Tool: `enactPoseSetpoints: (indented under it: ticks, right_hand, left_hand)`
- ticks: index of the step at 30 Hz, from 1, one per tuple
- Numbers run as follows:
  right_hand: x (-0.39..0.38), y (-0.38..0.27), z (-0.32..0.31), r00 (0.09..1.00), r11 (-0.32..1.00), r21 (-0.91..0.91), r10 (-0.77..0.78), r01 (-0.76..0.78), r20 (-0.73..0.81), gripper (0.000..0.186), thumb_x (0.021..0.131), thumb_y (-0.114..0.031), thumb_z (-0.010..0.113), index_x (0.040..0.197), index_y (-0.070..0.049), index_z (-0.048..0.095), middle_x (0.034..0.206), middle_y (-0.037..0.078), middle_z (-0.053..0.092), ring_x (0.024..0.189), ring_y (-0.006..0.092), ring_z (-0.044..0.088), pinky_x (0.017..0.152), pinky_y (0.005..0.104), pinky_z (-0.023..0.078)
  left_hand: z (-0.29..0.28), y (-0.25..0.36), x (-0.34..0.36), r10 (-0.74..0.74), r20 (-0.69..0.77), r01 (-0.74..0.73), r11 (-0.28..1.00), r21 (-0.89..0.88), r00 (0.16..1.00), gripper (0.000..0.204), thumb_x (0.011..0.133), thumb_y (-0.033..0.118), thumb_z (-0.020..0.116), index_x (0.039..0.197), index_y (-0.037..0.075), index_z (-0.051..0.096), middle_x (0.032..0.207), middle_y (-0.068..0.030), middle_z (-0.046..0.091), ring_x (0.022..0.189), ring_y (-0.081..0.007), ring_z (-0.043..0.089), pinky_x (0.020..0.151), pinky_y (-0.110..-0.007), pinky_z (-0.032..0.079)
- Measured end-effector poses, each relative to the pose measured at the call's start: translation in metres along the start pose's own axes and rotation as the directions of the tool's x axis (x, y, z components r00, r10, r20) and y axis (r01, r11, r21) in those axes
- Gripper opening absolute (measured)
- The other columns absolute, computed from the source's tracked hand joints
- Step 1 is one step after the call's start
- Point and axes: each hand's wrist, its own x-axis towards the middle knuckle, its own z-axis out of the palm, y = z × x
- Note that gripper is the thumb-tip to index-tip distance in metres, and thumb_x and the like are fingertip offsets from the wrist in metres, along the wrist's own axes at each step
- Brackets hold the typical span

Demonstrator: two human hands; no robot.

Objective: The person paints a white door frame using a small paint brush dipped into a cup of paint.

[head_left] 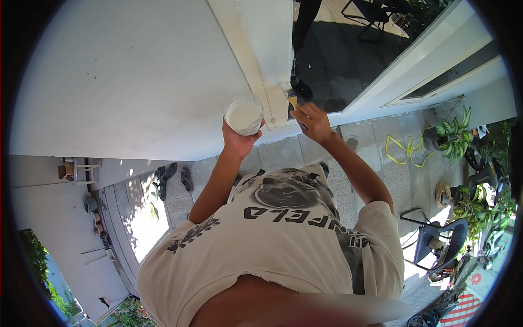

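Note:
My left hand (239,140) is closed round a clear tub of white paint (243,116), held up close to the white wall. In my right hand (312,121) is a paintbrush (292,100) with a yellowish handle, gripped between the fingers. Its bristle end meets the edge of the white door frame (277,65), beside a dark reflecting glass pane (338,71). A cream-coloured strip (239,41) runs down the frame between the wall and the whiter part.
Dark shoes (165,179) lie on the paving at left. To the right are a loose yellow strap (406,150), potted plants (452,131) and a black chair (442,244). A small white rack (86,170) stands at far left.

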Motion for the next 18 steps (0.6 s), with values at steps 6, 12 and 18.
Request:
enactPoseSetpoints:
  ticks: [6, 12, 18]
  right_hand:
    - [0.051, -0.007, -0.046, 0.976, 0.961, 0.240, 0.171, -0.136, -0.132, 0.021, 0.077, 0.001, 0.079, 0.096, -0.003, 0.073, 0.093, 0.011, 0.069, 0.077, 0.0244, 0.068, 0.064, 0.0321, 0.056]
    - [0.143, 0.005, -0.135, 0.734, 0.882, 0.460, 0.376, -0.099, -0.565, 0.012, 0.084, 0.003, 0.076, 0.096, 0.002, 0.073, 0.097, 0.014, 0.073, 0.084, 0.0172, 0.070, 0.068, 0.0255, 0.054]
    - [0.189, 0.010, -0.140, 0.613, 0.821, 0.559, 0.384, 0.115, -0.691, 0.011, 0.087, -0.001, 0.077, 0.097, 0.002, 0.074, 0.099, 0.012, 0.074, 0.084, 0.0135, 0.069, 0.069, 0.0222, 0.052]
  left_hand:
    - [-0.006, 0.005, 0.001, -0.029, 0.022, 0.029, 1.000, 0.012, 0.999, 0.060, 0.095, 0.057, 0.042, 0.127, 0.010, 0.060, 0.117, -0.0202, 0.067, 0.100, -0.0335, 0.067, 0.069, -0.039, 0.055]
    - [-0.001, 0.008, 0.003, -0.053, 0.000, 0.053, 0.997, 0.056, 0.999, 0.059, 0.095, 0.057, 0.044, 0.127, 0.011, 0.060, 0.117, -0.0198, 0.067, 0.101, -0.0337, 0.067, 0.069, -0.039, 0.056]
    - [0.013, 0.009, 0.004, -0.116, 0.029, 0.113, 0.988, 0.104, 0.993, 0.065, 0.095, 0.062, 0.038, 0.129, 0.012, 0.060, 0.113, -0.0164, 0.069, 0.099, -0.0328, 0.068, 0.068, -0.038, 0.054]
